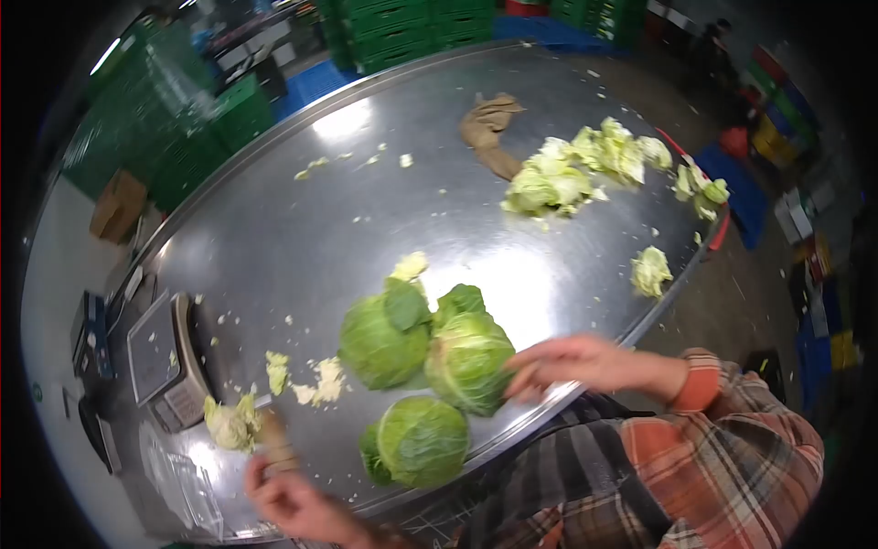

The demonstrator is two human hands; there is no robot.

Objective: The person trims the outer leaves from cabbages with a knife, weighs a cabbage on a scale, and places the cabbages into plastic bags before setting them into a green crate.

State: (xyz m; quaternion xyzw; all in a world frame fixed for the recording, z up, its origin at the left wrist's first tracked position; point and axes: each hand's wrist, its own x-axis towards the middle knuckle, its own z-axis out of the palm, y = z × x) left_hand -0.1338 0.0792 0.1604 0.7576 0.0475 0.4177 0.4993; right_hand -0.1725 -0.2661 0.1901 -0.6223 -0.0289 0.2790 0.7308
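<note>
Three green cabbages lie close together at the table's near edge: a left one (380, 343), a right one (469, 361) and a front one (423, 441). My right hand (567, 364) reaches in from the right, fingers stretched out, fingertips at the side of the right cabbage. My left hand (297, 505) is low at the left, slightly blurred, with its fingers partly bent. Right at those fingers is the end of a tan, handle-like piece (276, 441); I cannot tell whether they grip it. Beside that piece lies a pale clump of cabbage leaf (232, 423).
A scale (166, 361) stands at the left end of the metal table (274, 229). Clear plastic (187, 485) lies in front of it. Trimmed leaves (553, 178) and a brown cloth (489, 133) lie at the far right. Green crates (393, 32) are stacked behind.
</note>
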